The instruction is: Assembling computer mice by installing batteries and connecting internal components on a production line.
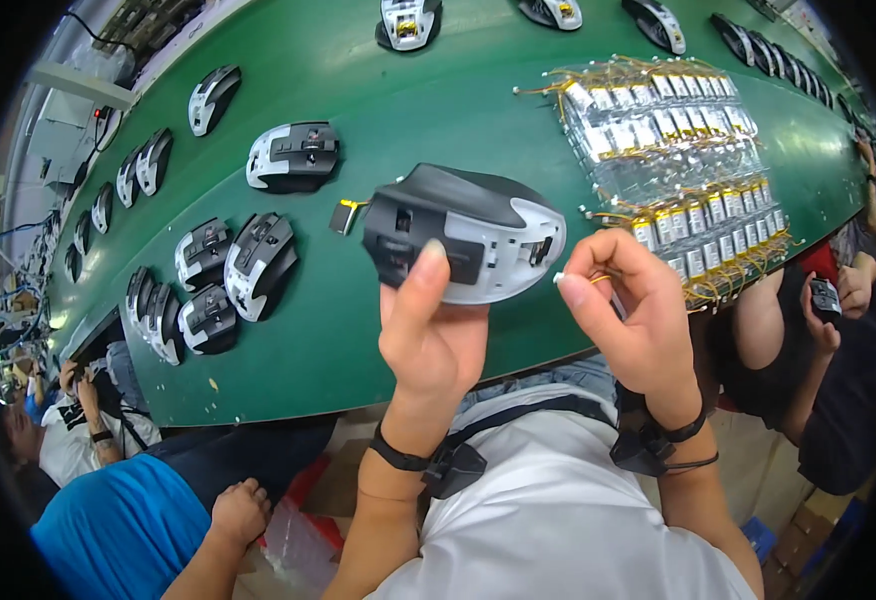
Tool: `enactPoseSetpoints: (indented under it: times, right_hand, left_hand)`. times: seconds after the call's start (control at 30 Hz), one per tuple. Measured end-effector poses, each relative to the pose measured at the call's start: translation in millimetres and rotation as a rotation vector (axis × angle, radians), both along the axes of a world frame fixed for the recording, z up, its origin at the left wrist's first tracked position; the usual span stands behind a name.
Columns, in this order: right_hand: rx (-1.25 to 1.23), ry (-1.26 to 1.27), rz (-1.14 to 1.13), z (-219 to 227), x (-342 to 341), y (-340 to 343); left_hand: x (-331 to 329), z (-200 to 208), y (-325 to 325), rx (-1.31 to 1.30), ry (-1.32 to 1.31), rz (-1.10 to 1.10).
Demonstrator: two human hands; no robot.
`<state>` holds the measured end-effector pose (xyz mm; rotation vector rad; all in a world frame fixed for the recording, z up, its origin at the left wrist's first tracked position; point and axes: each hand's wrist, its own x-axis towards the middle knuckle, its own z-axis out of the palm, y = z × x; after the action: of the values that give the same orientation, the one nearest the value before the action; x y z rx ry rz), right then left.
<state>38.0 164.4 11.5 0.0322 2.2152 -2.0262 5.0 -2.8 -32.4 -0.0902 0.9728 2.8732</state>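
My left hand (428,340) is closed around a black and grey computer mouse (468,235), its thumb pressed on the near side. The mouse is held tilted above the green table, with a small opening showing in its grey end. Just right of that end, my right hand (628,305) pinches a thin orange wire (603,279) with a small white connector (560,277) at the fingertips. Where the wire leads inside my palm is hidden. A small dark battery (345,216) with a yellow top lies left of the held mouse.
Rows of silver batteries (693,130) with wires lie in clear trays at right on the green table (428,110). Several mice (295,157) stand at left and along the far side. A person in blue (138,530) sits at left; another person's hand (823,320) holds a mouse at right.
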Motion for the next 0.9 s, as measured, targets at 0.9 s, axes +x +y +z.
enactPoseSetpoints:
  times: [0.9]
  right_hand:
    - [0.135, 0.101, -0.216, -11.7, -3.6, -23.4]
  left_hand:
    - [30.3, 10.5, 11.4, -0.489, 0.218, 0.204]
